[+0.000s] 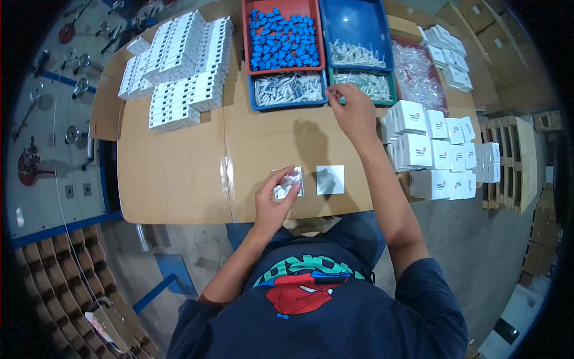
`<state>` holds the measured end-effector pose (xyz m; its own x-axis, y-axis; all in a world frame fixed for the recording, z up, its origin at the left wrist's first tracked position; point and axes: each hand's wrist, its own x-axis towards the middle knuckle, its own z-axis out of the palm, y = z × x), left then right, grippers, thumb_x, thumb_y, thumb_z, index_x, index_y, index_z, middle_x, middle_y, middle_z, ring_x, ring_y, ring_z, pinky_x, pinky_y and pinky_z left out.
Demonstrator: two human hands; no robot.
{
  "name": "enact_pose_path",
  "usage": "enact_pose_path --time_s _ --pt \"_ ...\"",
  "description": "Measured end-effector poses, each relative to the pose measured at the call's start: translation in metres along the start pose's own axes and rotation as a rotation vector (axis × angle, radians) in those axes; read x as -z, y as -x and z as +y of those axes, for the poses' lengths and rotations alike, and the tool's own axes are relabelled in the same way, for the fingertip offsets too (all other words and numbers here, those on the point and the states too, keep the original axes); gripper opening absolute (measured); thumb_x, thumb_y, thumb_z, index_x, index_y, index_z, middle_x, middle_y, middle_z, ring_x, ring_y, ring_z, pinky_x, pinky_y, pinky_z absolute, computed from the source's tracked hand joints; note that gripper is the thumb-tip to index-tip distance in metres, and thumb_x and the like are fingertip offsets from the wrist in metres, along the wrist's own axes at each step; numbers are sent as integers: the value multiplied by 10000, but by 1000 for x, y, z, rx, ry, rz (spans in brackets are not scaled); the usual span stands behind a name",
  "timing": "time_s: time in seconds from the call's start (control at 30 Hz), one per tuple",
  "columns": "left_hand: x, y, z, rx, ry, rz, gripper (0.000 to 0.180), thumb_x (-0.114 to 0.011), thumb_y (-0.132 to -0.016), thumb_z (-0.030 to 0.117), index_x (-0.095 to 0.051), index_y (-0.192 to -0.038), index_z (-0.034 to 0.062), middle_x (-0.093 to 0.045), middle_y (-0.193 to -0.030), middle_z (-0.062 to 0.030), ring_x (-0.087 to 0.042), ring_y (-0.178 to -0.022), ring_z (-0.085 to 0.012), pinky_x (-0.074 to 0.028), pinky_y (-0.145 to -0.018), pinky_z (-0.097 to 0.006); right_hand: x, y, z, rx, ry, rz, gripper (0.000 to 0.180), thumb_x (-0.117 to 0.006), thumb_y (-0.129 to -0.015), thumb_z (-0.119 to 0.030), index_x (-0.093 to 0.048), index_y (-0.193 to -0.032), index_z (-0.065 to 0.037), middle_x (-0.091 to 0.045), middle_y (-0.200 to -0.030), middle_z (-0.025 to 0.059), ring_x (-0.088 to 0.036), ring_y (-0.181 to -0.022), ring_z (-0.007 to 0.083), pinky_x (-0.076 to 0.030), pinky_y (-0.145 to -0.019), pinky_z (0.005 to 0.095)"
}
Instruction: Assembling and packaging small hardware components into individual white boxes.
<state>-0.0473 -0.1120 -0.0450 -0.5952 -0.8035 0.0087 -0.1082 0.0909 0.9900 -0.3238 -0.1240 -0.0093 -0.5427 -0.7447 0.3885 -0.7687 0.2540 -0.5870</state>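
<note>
My left hand (270,202) is curled round a small white square box (299,185) near the table's front edge. Something whitish and crinkled, perhaps clear plastic, shows between its thumb and fingers. Just right of it, a flat white square piece (330,180) lies on the cardboard. My right hand (355,112) reaches forward to the bins, its thumb and fingertips close together over the rims where the blue bin (288,106) meets the green bin (390,99). Both bins hold small white pieces. Whatever those fingertips hold, if anything, is too small to make out.
Behind are a red tray (246,36) of blue plastic parts and a larger blue tray (353,24) with white pieces. Clear plastic bags (415,69) fill another tray. White boxes stand stacked at left (185,72) and right (412,149). A wooden pallet (508,161) lies beyond.
</note>
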Motion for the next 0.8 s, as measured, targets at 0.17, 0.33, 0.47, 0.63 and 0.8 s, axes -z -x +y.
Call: enact_pose_path --time_s 0.17,0.33,0.47,0.63,0.8 --pt "2 -4 14 -39 -34 3 397 -754 -881 51 -663 -1265 6 -694 -1132 -110 -666 -1053 -198 -513 -931 -316 26 43 -58 1 -227 -121 107 -730 -899 -157 -751 -955 -68 -696 -877 99 -689 -789 296 -520 -673 393" --pt "2 1 15 -113 22 33 410 -759 -875 65 -658 -1267 0 -686 -1153 -126 -671 -1056 -212 -514 -941 -321 51 76 -104 -129 -376 -351 108 -739 -894 -100 -753 -979 -34 -675 -826 68 -575 -651 162 -433 -581 300" --pt "6 4 18 -145 -7 48 416 -753 -865 51 -657 -1266 -2 -683 -1150 -132 -669 -1050 -213 -520 -924 -317 54 93 -113 -148 -452 -459 132 -740 -894 -106 -745 -994 -21 -661 -815 75 -556 -633 159 -423 -570 301" --pt "8 8 22 -144 10 47 417 -745 -861 31 -655 -1266 -7 -683 -1141 -134 -668 -1042 -212 -523 -911 -318 48 103 -111 -106 -432 -496 162 -742 -892 -125 -742 -1007 -11 -663 -821 112 -605 -652 223 -457 -591 330" --pt "7 9 21 -165 34 55 418 -740 -861 21 -653 -1269 -9 -682 -1141 -135 -668 -1039 -210 -523 -908 -318 49 103 -114 -132 -403 -553 195 -746 -889 -144 -750 -1034 -14 -671 -831 115 -640 -681 238 -471 -604 331"
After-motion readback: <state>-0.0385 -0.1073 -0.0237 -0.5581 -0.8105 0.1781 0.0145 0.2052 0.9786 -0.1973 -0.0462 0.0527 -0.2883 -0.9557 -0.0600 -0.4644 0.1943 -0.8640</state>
